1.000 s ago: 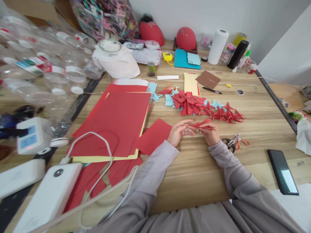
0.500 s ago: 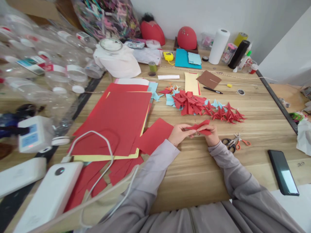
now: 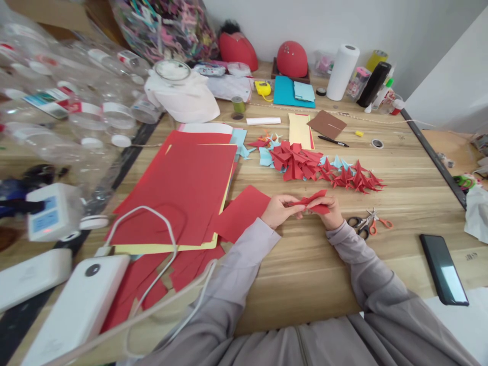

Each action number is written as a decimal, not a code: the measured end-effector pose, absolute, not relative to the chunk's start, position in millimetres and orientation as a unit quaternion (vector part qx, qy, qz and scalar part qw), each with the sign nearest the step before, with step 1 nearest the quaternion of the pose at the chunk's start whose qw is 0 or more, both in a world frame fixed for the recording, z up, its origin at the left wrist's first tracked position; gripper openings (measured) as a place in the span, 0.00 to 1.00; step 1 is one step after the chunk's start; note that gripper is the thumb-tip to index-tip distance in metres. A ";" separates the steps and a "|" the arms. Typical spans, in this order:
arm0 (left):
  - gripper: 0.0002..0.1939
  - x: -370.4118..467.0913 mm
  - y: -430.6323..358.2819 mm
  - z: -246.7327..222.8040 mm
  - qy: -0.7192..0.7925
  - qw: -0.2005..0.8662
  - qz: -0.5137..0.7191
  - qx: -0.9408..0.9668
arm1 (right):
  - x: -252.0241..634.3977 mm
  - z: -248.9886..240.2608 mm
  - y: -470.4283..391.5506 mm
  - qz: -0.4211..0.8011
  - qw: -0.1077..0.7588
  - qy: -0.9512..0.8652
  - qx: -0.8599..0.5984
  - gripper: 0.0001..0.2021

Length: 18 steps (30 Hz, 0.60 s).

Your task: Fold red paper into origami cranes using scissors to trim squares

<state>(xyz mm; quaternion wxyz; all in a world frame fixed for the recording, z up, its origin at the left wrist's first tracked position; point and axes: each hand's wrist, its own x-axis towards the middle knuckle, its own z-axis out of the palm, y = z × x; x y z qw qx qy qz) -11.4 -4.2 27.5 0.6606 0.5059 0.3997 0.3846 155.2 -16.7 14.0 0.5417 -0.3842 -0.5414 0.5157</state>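
Observation:
A small folded piece of red paper [image 3: 317, 201] is held above the table between both hands. My left hand [image 3: 280, 210] pinches its left end, and my right hand [image 3: 331, 211] grips the right part, fingers closed. Some of the paper is hidden behind the fingers. Beside my left hand lies a flat red paper square [image 3: 246, 212], next to a stack of large red sheets [image 3: 179, 193]. Beyond the hands is a pile of folded red paper pieces [image 3: 297, 161], with light blue ones among them. Scissors [image 3: 368, 223] with black and orange handles lie right of my right hand.
A phone [image 3: 444, 269] lies at the right. White power banks [image 3: 82, 300] with a looping cable stand front left, near many clear plastic bottles [image 3: 87, 114]. Toward the back are a yellow tape measure [image 3: 263, 89], a pen [image 3: 333, 141], brown paper [image 3: 327, 125] and a white roll [image 3: 343, 72].
Both hands keep hold of the folded red paper, with barely any movement of the fingers. The whole view has shifted very slightly.

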 end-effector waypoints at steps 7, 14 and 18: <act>0.15 -11.3 -3.0 26.2 0.403 0.654 0.390 0.507 | 156.4 11.2 -15.4 0.510 0.544 -0.520 -0.417 0.04; 0.16 -14.2 1.4 20.2 0.408 0.673 0.414 0.457 | 157.8 3.1 -10.0 0.513 0.581 -0.460 -0.433 0.06; 0.16 -14.9 2.9 19.3 0.406 0.687 0.417 0.434 | 157.6 8.9 -9.9 0.456 0.566 -0.532 -0.435 0.09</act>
